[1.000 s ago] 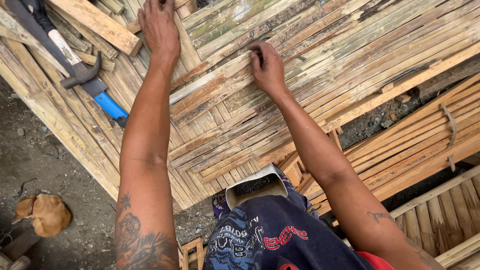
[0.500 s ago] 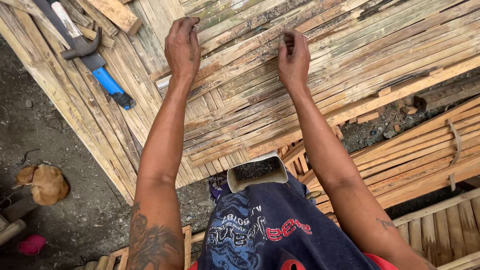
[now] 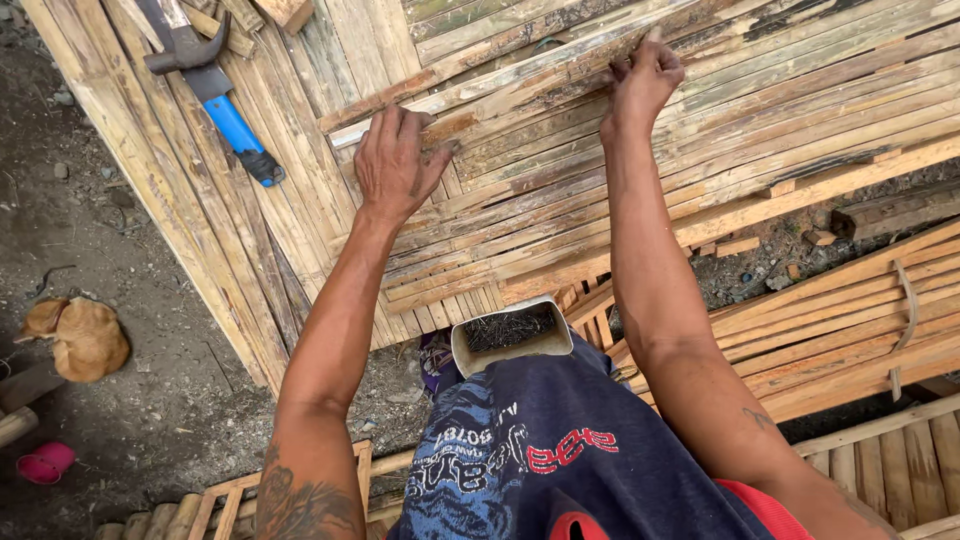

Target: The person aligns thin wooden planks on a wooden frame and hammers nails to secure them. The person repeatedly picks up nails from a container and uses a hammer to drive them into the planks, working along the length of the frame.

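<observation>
Bamboo mat [image 3: 560,200], woven of flat, rough slats, lies under both hands. Left hand [image 3: 396,160] presses flat, fingers together; right hand [image 3: 640,82] pinches a slat edge, fingertips partly hidden. Hammer [image 3: 212,82] head cut off.

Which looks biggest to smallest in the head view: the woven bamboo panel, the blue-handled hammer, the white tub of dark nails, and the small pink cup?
1. Woven bamboo panel, by far.
2. Blue-handled hammer.
3. White tub of dark nails; it sits nearer the camera, so hammer versus tub is unsure.
4. Small pink cup.
</observation>
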